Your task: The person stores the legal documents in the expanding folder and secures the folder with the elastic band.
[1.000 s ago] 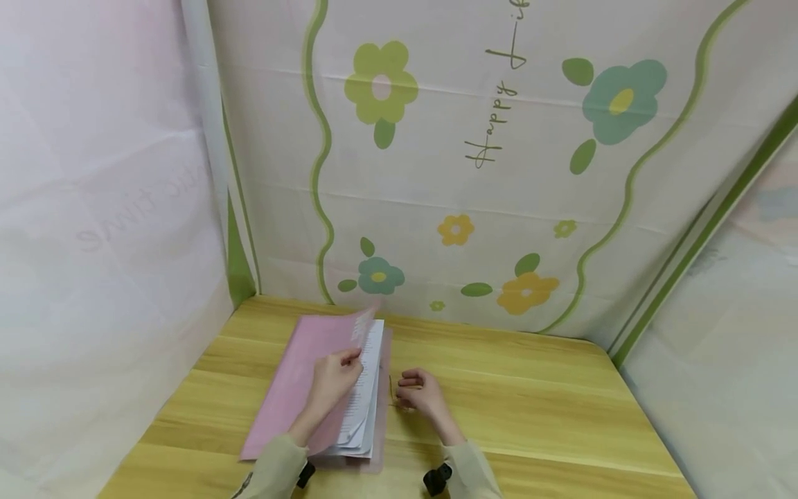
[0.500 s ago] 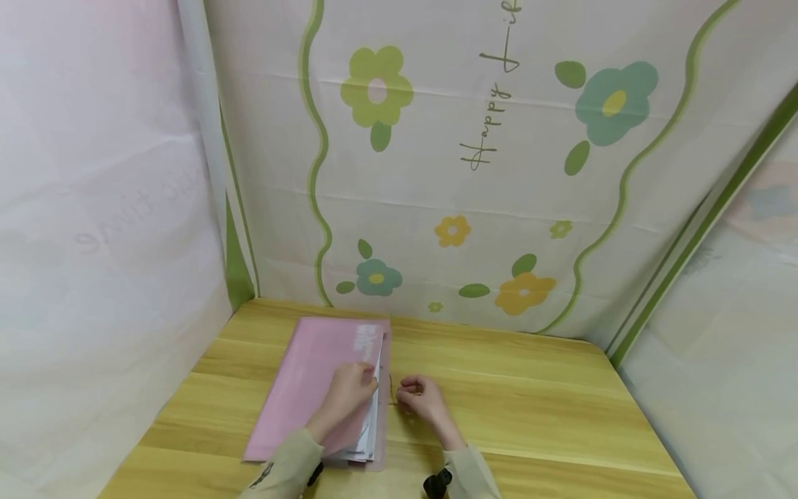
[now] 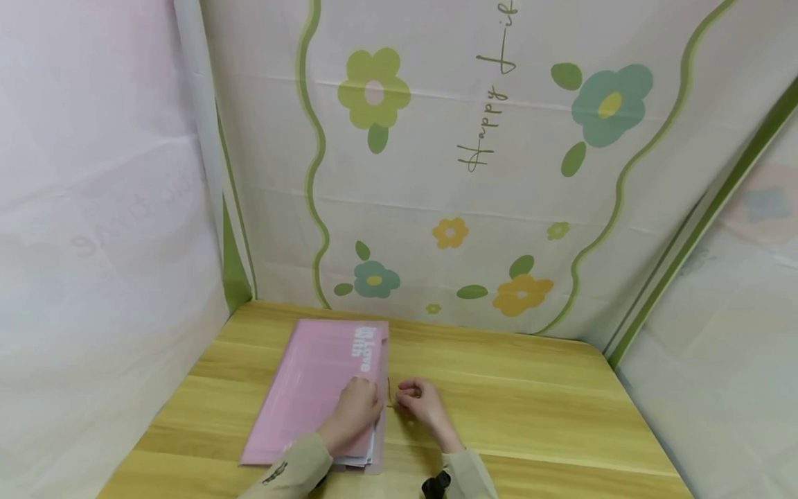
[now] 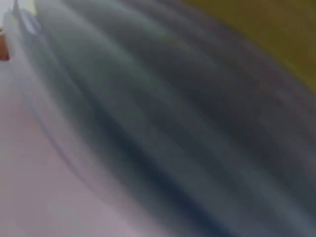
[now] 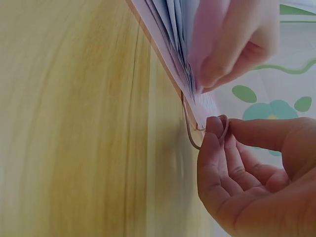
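A pink file folder (image 3: 305, 388) with white lettering lies on the table, its cover lowered over a stack of white papers (image 5: 177, 39). My left hand (image 3: 355, 410) pinches the cover's right edge, fingers curled. To the right of the folder, my right hand (image 3: 425, 403) pinches a thin brown elastic cord (image 5: 189, 126) between thumb and forefinger. That cord loops out from the folder's right edge, and the other right fingers are loosely curled. In the left wrist view the paper edges (image 4: 148, 123) and pink cover (image 4: 59, 192) are close and blurred.
The wood-grain table (image 3: 530, 402) extends to both sides of the folder. White fabric with printed flowers (image 3: 424, 173) hangs behind it, and pale fabric sides (image 3: 112, 277) stand left and right. Paper corners (image 3: 358, 460) stick out at the folder's near edge.
My left hand has brought the raised cover down and rightward over the papers, so its lettering now faces up. My right hand has stayed nearly in place with the cord.
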Demonstrator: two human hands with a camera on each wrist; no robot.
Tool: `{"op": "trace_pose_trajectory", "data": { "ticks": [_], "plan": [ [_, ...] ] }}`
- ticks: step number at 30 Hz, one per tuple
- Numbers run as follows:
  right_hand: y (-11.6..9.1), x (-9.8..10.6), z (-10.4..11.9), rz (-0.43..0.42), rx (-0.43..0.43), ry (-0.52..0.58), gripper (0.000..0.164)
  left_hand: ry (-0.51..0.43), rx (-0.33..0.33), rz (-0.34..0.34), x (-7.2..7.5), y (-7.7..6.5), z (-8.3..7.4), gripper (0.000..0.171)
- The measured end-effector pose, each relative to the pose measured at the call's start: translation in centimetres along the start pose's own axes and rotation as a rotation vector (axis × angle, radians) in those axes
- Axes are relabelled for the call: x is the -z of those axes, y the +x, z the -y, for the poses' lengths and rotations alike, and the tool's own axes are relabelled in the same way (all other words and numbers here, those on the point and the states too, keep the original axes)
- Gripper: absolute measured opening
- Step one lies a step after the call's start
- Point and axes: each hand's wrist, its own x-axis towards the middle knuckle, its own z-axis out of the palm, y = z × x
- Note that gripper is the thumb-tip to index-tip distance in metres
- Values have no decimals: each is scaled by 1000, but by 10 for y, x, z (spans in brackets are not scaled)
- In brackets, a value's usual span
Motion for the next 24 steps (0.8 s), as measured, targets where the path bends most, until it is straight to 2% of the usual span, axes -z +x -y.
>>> {"op": "trace_pose_trajectory", "data": {
  "ticks": [6,9,13,18,24],
  "plan": [
    [3,1,-2,8,9,-26,28,257,-114,57,3,-5,-4,25],
    [4,1,-2,21,6,-32,30,298,-154,71,5,-7,0,25],
    [4,1,0,43,-11,-27,33,227,-173,116,9,-14,14,32],
    [2,2,0,75,-41,-6,39,114,-168,205,17,-18,36,59],
    [3,1,2,98,-45,-17,41,4,-61,352,33,-10,69,101]
  ]
}}
